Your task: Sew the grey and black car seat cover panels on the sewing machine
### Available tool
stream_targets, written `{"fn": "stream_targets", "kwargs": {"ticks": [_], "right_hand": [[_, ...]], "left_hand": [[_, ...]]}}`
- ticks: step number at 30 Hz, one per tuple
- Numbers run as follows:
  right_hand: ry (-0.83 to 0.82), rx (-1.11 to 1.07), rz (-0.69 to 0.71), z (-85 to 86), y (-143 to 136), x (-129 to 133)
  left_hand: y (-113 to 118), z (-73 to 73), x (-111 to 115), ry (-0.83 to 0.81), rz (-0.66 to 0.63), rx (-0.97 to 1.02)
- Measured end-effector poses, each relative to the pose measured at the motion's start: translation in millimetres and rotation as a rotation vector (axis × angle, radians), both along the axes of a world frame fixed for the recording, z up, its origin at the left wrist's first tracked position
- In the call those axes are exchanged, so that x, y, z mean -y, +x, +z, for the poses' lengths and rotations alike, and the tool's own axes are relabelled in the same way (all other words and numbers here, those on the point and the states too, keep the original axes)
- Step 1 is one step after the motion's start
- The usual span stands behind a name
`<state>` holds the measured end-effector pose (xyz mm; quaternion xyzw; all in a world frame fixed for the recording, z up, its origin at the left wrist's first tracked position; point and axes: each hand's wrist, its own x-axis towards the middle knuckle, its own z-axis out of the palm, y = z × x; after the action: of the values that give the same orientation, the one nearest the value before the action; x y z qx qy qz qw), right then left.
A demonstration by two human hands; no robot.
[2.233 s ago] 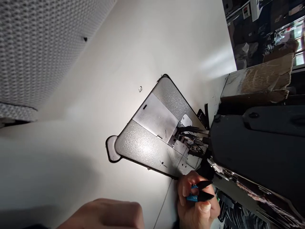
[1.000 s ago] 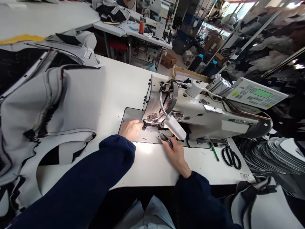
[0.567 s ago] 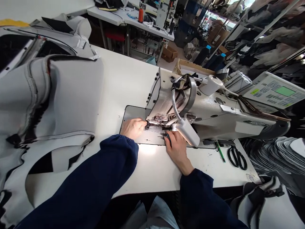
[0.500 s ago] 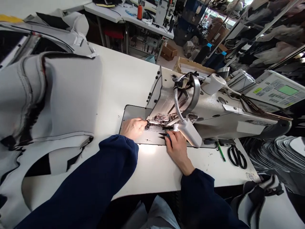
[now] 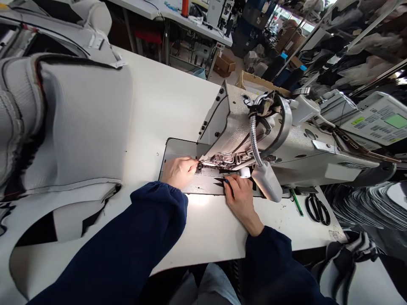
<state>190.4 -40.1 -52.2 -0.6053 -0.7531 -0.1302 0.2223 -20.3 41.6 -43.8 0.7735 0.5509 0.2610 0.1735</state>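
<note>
Snips point(image 5: 221, 181), one small pair, show two dark pointed blades, parted and aimed left, with a touch of blue at the grip; they sit in the curled right hand point(image 5: 241, 194), above the grey metal plate point(image 5: 202, 186) let into the white worktop point(image 5: 203, 228); the left hand point(image 5: 179, 171) is narrow, fingertips drawn together beside the needle end of one pale sewing machine point(image 5: 299, 159), and I cannot tell whether it pinches anything; one white lamp point(image 5: 267, 183) hangs on a bendy neck above the right hand; farther right lie one green stick point(image 5: 297, 202) and one pair of black-handled scissors point(image 5: 319, 210); grey fabric point(image 5: 89, 123) is heaped on the left, well apart from both hands.
</note>
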Motion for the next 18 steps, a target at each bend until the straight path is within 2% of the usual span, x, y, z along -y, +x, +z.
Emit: {"fn": "stream_targets", "kwargs": {"ticks": [6, 12, 15, 18], "right_hand": [[-0.067, 0.008, -0.008, -0.7, 3, 0], [-0.028, 0.012, 0.001, 3.7, -1, 0], [-0.001, 0.020, 0.030, 4.6, 0, -5], [0.042, 0.026, 0.104, 4.2, 7, -3]], "left_hand": [[-1, 0.9, 2, -0.038, 0.015, 0.016], [-3, 5.0, 2, -0.064, 0.006, -0.037], [-2, 13.0, 1, 0.011, -0.050, -0.230], [3, 28.3, 9, 0.100, -0.106, -0.441]]}}
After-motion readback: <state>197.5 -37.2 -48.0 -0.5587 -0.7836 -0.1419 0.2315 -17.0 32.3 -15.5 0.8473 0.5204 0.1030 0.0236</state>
